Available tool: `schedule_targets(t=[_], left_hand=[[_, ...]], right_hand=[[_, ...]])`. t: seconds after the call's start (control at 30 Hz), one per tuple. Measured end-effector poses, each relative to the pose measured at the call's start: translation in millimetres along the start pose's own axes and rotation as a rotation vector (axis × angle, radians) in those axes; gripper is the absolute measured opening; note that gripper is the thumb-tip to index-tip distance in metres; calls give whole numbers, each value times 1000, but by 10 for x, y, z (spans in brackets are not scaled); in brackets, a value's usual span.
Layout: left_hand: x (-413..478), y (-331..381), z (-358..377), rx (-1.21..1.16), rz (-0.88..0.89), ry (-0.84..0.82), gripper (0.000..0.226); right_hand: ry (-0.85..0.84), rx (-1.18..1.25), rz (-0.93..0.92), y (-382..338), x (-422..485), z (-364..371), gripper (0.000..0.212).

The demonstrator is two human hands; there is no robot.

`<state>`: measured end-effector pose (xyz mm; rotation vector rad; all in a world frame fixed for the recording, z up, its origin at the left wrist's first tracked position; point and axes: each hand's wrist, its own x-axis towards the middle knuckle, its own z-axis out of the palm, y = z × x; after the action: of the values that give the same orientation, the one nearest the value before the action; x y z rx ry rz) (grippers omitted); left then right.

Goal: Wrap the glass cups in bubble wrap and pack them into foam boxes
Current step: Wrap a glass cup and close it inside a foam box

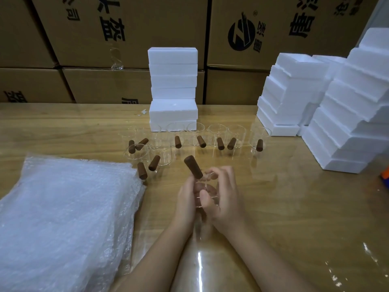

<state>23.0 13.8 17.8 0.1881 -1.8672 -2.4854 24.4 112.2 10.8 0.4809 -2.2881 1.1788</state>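
Both hands hold one clear glass cup (205, 191) with a brown wooden handle (193, 167) above the table's middle. My left hand (186, 204) grips its left side just below the handle, which sticks up and to the left. My right hand (223, 199) curls round the right side and rim. Several more glass cups with brown handles (219, 138) stand in a loose row behind. A thick stack of bubble wrap sheets (63, 218) lies at the left. White foam boxes (173, 89) are stacked at the back centre.
More foam boxes and lids (345, 114) are piled in stepped stacks at the right. Large cardboard cartons (117, 34) form a wall behind the wooden table (294, 207). An orange and blue object (385, 174) shows at the right edge.
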Motion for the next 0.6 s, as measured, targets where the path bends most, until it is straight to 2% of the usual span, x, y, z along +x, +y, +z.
schedule_targets(t=[0.13,0.2,0.3,0.37,0.43,0.5,0.6], left_hand=[[-28,-51,69,44,112,28,56],[-11,-116,49,220,218,51,59],[-7,-147,-10,553,355,70,53],[-4,-167,-24,687,409,44,59],[3,-186,-22,709,414,26,58],[6,-183,-21,632,399,13,47],[22,-163,-21,440,349,-39,43]], right_hand=[[86,246,249,-46,-30,103,53],[92,475,416,-64,-15,150,49],[41,753,651,3,15,176,57],[-33,719,629,59,19,156,58],[-28,639,544,123,21,138,59],[-34,572,475,142,14,133,58],[-25,498,433,86,-15,140,51]])
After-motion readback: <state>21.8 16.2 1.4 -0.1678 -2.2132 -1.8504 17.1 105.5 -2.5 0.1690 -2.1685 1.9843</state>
